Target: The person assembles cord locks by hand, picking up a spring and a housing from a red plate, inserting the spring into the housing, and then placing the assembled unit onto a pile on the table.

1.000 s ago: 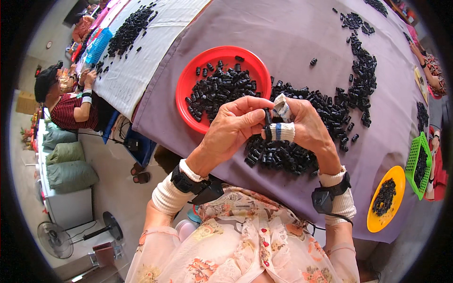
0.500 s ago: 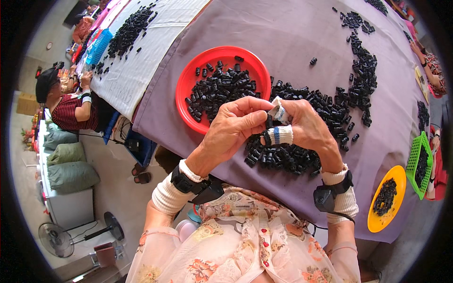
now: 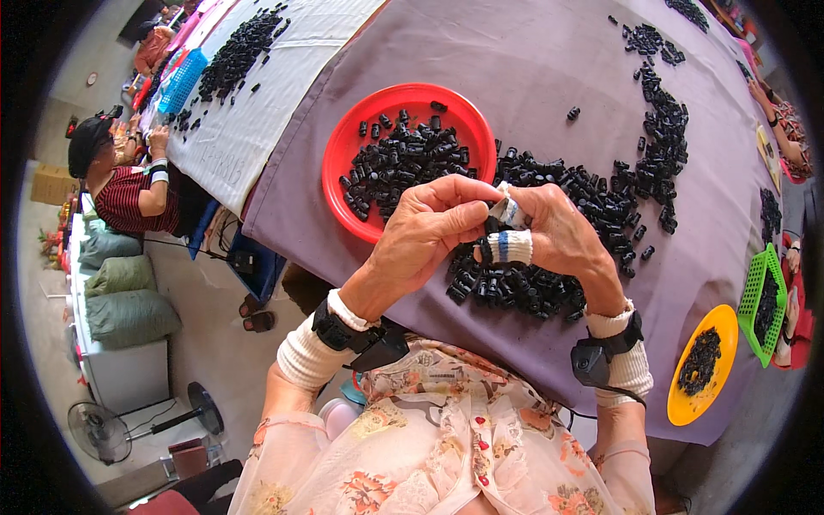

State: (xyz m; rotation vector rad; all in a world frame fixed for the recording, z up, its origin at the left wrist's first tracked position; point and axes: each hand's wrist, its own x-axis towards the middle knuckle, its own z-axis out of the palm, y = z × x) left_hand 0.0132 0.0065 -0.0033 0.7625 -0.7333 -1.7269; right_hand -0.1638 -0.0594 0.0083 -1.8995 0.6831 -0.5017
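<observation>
Fingertips meeting, my left hand [image 3: 433, 225] and my right hand [image 3: 558, 227] are held over the near part of the table. Between them is a small black cylindrical part [image 3: 492, 225], mostly hidden by the fingers. White finger sleeves with blue stripes [image 3: 513, 246] cover fingers of my right hand. Both hands are closed in a pinch. Just beyond my left hand sits a round red tray [image 3: 333, 163] holding many small black parts. Below and to the right of my hands lies a big loose pile of the same black parts [image 3: 536, 292].
A grey-purple cloth [image 3: 515, 69] covers the table. At the right are a yellow plate [image 3: 725, 378] of small black pieces and a green basket [image 3: 757, 292]. Other people sit at the left [image 3: 129, 197] and right [image 3: 785, 124]. A fan [image 3: 99, 432] stands on the floor at left.
My hands keep nearly the same pinch, with slight finger movement around the black part. The view has shifted a little; tray and pile look the same.
</observation>
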